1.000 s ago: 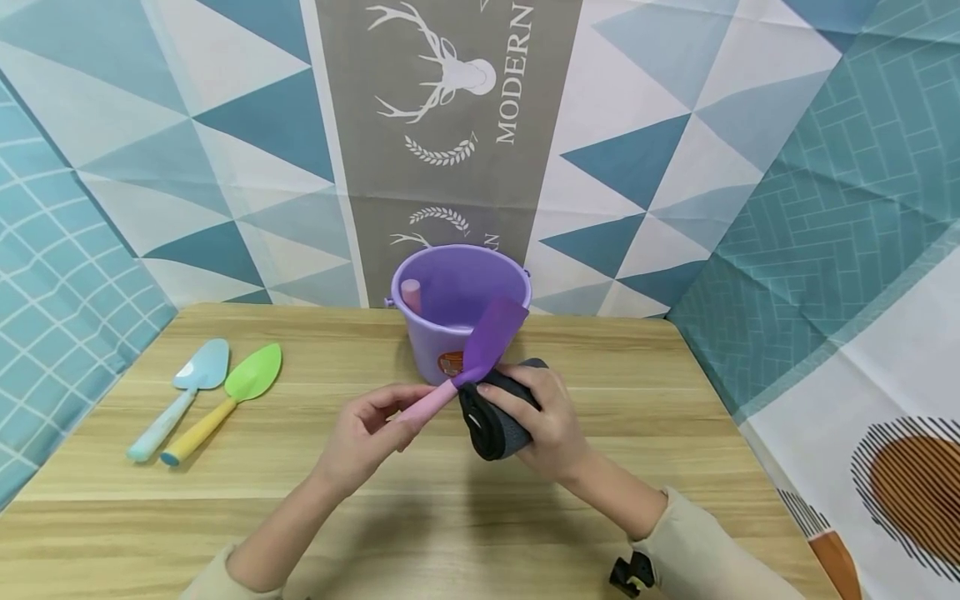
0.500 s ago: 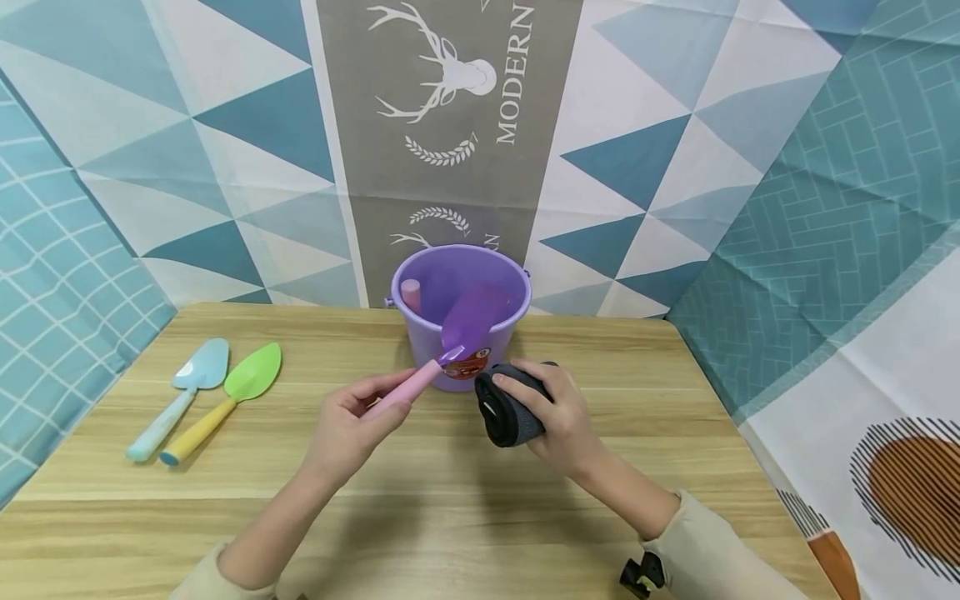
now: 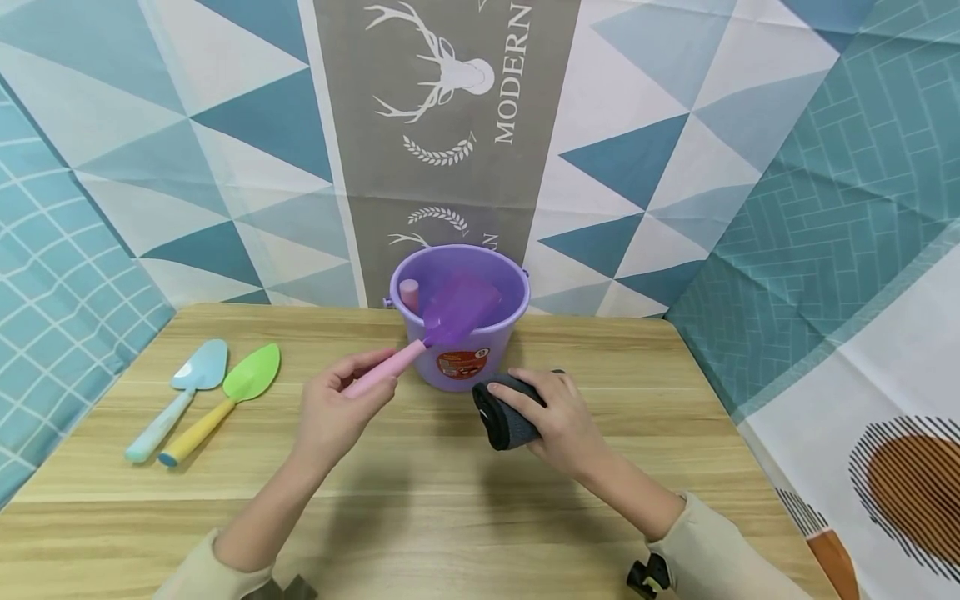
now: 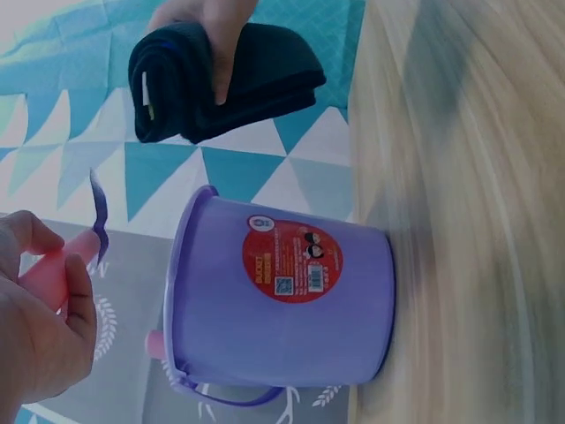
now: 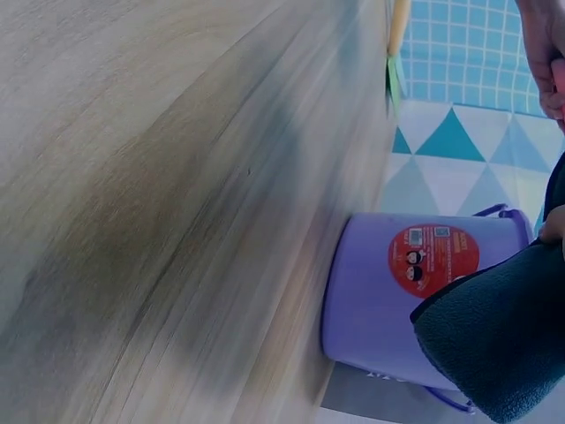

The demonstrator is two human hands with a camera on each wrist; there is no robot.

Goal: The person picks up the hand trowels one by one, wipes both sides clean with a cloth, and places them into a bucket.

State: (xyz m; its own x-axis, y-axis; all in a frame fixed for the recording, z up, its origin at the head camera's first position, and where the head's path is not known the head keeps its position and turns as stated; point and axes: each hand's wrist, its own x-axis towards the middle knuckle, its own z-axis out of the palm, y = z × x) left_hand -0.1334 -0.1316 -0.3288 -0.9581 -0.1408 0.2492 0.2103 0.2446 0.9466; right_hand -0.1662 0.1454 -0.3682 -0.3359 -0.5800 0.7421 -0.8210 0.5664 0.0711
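My left hand (image 3: 339, 408) grips the pink handle of a toy shovel (image 3: 390, 367), its purple blade tilted up over the near rim of a purple bucket (image 3: 427, 354). In the left wrist view the shovel blade (image 4: 99, 216) is seen edge-on, apart from the bucket. My right hand (image 3: 558, 417) holds a folded dark grey towel (image 3: 506, 410) with black edging, in front of the bucket and to its right. The towel (image 5: 503, 331) hides part of the bucket in the right wrist view. A pink handle end (image 3: 409, 293) sticks up inside the bucket; the rest of it is hidden.
On the left of the wooden table (image 3: 225, 533) lie a light blue trowel (image 3: 183, 396) and a green trowel with a yellow handle (image 3: 225, 400), side by side. A patterned cloth wall (image 3: 637, 125) stands right behind the bucket.
The shovel has moved left and away from the towel, its blade now over the bucket's mouth. My right hand has shifted slightly right with the towel. The bucket and both trowels have stayed put.
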